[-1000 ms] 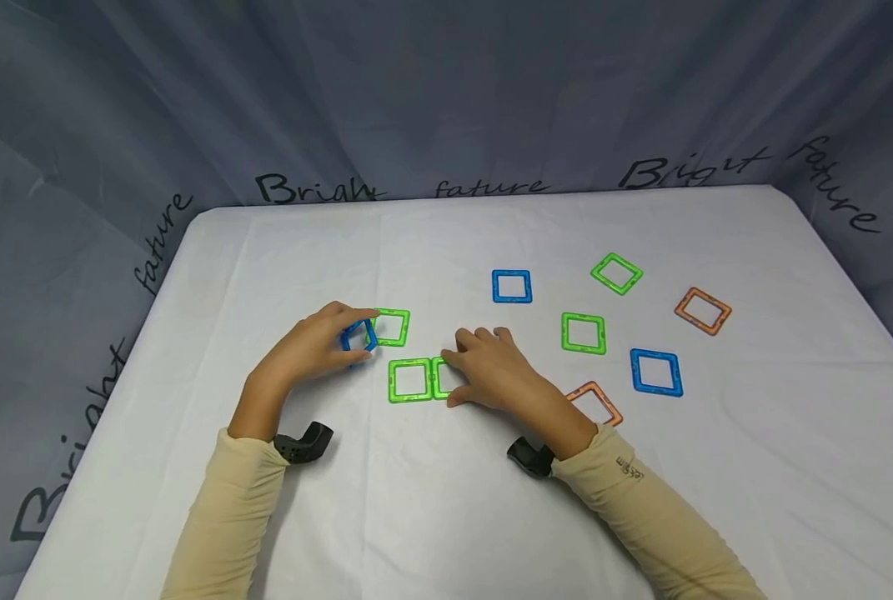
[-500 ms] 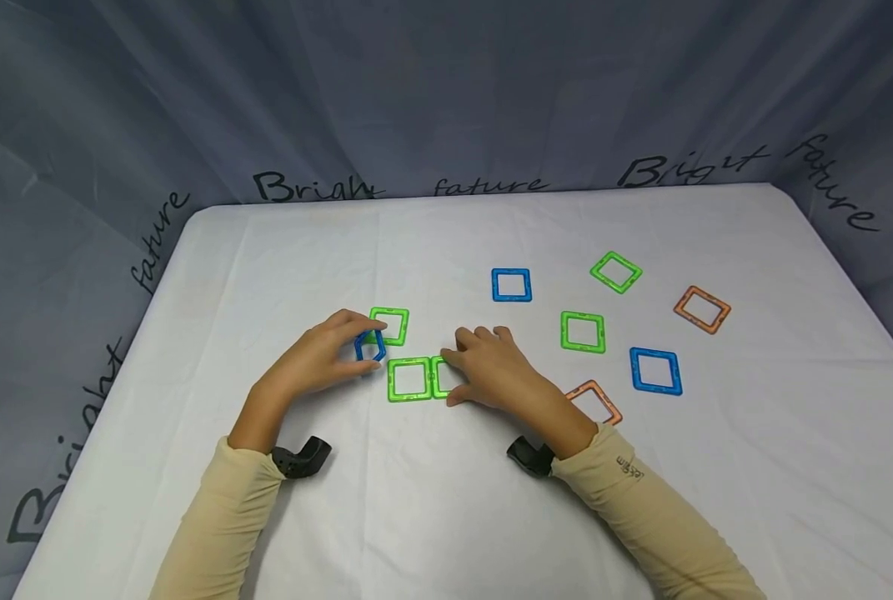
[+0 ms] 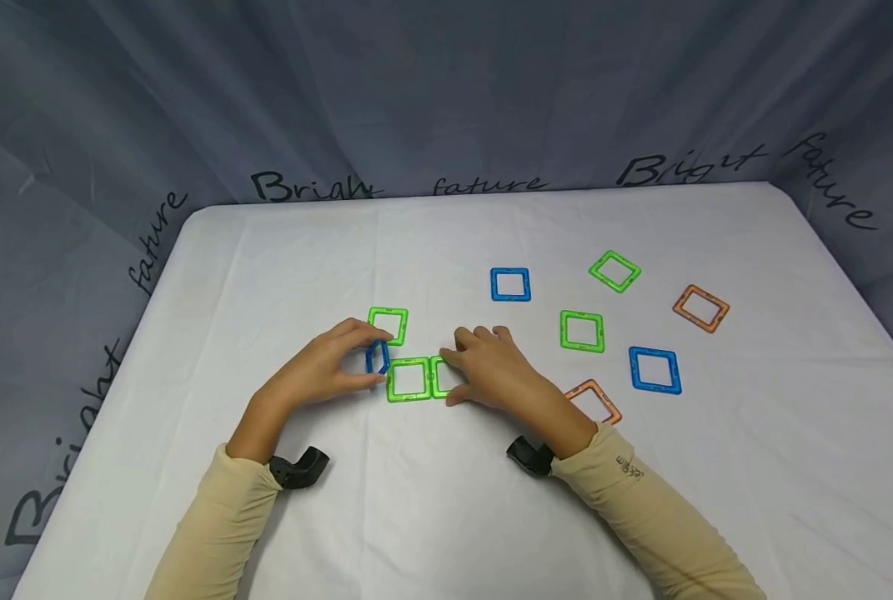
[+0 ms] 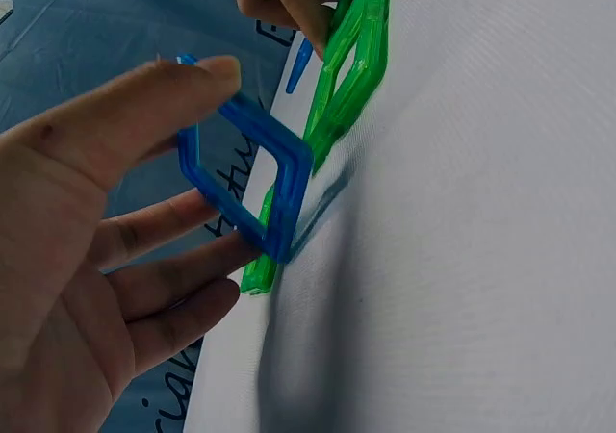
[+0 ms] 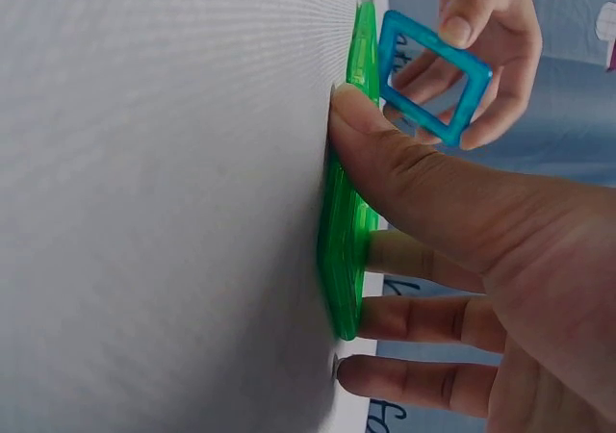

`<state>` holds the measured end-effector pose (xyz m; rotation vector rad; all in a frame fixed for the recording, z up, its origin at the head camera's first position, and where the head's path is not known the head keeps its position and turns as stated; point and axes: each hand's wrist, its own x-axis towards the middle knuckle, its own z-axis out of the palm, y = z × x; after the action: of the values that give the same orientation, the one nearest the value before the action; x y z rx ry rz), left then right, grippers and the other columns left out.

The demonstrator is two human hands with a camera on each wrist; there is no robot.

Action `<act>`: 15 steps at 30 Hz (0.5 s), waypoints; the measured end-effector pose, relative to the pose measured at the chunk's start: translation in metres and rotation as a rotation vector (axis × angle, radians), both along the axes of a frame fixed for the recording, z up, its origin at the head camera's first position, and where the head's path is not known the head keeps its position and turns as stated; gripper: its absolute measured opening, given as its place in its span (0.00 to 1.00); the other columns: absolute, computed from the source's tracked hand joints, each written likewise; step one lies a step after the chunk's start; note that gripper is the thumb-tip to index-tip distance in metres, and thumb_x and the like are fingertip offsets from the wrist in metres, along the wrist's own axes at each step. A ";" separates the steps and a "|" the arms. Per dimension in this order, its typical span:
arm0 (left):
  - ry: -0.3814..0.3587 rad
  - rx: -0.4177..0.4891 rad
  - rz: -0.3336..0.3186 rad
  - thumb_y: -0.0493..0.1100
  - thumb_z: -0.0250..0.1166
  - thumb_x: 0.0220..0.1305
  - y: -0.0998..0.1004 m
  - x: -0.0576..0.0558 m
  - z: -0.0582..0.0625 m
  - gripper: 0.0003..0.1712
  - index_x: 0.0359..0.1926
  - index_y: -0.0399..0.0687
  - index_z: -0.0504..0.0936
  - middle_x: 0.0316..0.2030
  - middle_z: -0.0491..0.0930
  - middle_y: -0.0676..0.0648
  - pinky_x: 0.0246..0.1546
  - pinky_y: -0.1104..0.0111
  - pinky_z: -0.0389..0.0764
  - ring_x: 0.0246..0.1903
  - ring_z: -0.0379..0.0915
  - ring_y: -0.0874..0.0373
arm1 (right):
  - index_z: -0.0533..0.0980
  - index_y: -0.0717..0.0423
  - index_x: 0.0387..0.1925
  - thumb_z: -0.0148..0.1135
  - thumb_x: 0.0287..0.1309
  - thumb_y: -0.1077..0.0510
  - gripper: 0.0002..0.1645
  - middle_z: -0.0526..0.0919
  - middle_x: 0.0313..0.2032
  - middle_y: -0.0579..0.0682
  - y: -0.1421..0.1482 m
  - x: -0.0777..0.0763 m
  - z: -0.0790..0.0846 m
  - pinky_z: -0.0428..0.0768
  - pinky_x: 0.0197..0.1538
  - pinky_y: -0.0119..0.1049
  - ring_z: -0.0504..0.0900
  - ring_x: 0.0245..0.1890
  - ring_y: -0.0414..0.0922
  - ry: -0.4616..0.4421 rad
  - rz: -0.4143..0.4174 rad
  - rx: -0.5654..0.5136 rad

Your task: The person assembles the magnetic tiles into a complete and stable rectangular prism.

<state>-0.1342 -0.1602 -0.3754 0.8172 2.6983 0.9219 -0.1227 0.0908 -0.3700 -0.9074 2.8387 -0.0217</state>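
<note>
My left hand (image 3: 322, 362) pinches a blue square magnetic tile (image 4: 294, 192) between thumb and fingers. The tile stands tilted up off the table, close to the left end of two green tiles lying side by side. The left one of that pair, a green tile (image 3: 408, 362), lies flat. Over the right one, a green tile (image 5: 342, 260), is my right hand (image 3: 494, 371), its thumb at the near edge and fingers at the far edge. Part of this tile is hidden beneath the hand. Another green tile (image 3: 388, 311) lies just beyond my left fingertips.
On the white tablecloth (image 3: 431, 517), further right, loose tiles lie flat: a blue tile (image 3: 509, 271) at the back, a green tile (image 3: 583, 315), a turned green tile (image 3: 625, 262), an orange tile (image 3: 710, 296) and a second blue tile (image 3: 656, 388). My right forearm partly covers another orange tile (image 3: 608, 401).
My left hand has moved right and nearer to me with the blue tile, from beside the back green tile to the left end of the green pair. The right hand has stayed put.
</note>
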 end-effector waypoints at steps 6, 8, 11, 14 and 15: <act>-0.024 0.085 -0.056 0.42 0.71 0.48 0.000 0.001 -0.004 0.29 0.54 0.49 0.73 0.50 0.71 0.47 0.52 0.60 0.73 0.50 0.73 0.55 | 0.74 0.48 0.55 0.66 0.41 0.35 0.40 0.73 0.43 0.48 0.001 0.000 0.000 0.66 0.55 0.52 0.71 0.43 0.47 -0.007 -0.006 -0.001; -0.024 0.109 -0.077 0.42 0.71 0.49 0.000 0.002 -0.005 0.29 0.54 0.47 0.73 0.50 0.71 0.48 0.52 0.60 0.73 0.49 0.73 0.55 | 0.74 0.47 0.55 0.66 0.41 0.35 0.40 0.73 0.43 0.48 0.001 0.000 0.000 0.66 0.55 0.52 0.71 0.43 0.47 -0.008 -0.006 -0.002; -0.018 0.147 -0.102 0.41 0.71 0.48 0.000 0.003 -0.007 0.28 0.52 0.45 0.73 0.49 0.71 0.47 0.52 0.61 0.73 0.49 0.74 0.55 | 0.74 0.48 0.55 0.66 0.41 0.35 0.40 0.73 0.43 0.48 0.001 0.000 0.001 0.66 0.55 0.52 0.71 0.43 0.47 -0.009 -0.007 -0.006; -0.013 0.182 -0.115 0.40 0.71 0.47 0.001 0.003 -0.008 0.28 0.51 0.43 0.74 0.48 0.71 0.47 0.51 0.61 0.74 0.48 0.75 0.54 | 0.74 0.48 0.55 0.66 0.41 0.35 0.39 0.73 0.43 0.48 0.000 0.000 0.001 0.66 0.55 0.52 0.71 0.44 0.47 -0.009 -0.005 -0.009; -0.011 0.191 -0.118 0.40 0.71 0.47 0.001 0.003 -0.009 0.28 0.51 0.42 0.73 0.47 0.71 0.47 0.51 0.61 0.74 0.47 0.75 0.54 | 0.74 0.48 0.55 0.66 0.41 0.35 0.39 0.73 0.43 0.48 0.000 0.000 0.001 0.66 0.55 0.52 0.71 0.44 0.47 -0.010 -0.005 -0.010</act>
<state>-0.1310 -0.1594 -0.3842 0.9926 2.5494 1.1647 -0.1229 0.0910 -0.3692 -0.8999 2.8340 -0.0412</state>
